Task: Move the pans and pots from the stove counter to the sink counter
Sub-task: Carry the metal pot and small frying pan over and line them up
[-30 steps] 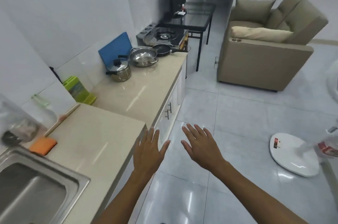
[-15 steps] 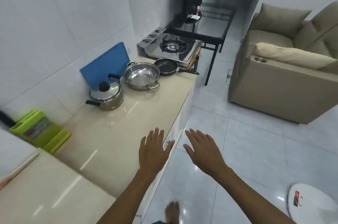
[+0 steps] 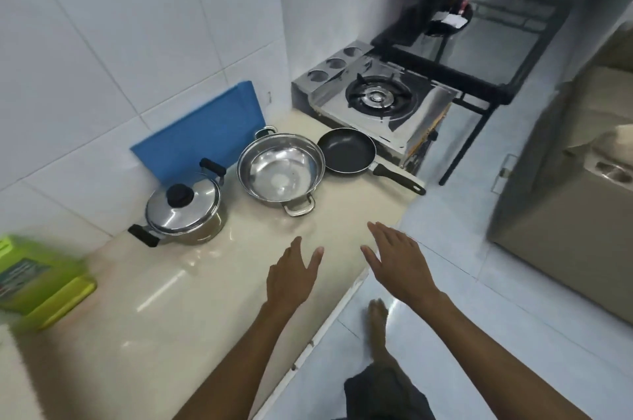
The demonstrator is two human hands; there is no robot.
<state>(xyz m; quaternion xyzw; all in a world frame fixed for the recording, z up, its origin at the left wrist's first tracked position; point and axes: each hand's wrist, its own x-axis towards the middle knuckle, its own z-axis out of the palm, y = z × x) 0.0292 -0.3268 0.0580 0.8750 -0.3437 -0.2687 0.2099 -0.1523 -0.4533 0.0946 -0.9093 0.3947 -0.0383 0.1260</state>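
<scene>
On the cream stove counter [image 3: 212, 289], three vessels sit in a row along the far side: a lidded steel pot [image 3: 183, 208] at left, an open steel pan [image 3: 281, 169] in the middle, and a black frying pan [image 3: 347, 150] at right, just beside the gas stove [image 3: 376, 100]. Both hands hover nearer, the left hand [image 3: 291, 274] and the right hand [image 3: 402, 262] flat with fingers spread, holding nothing, well short of the pans
</scene>
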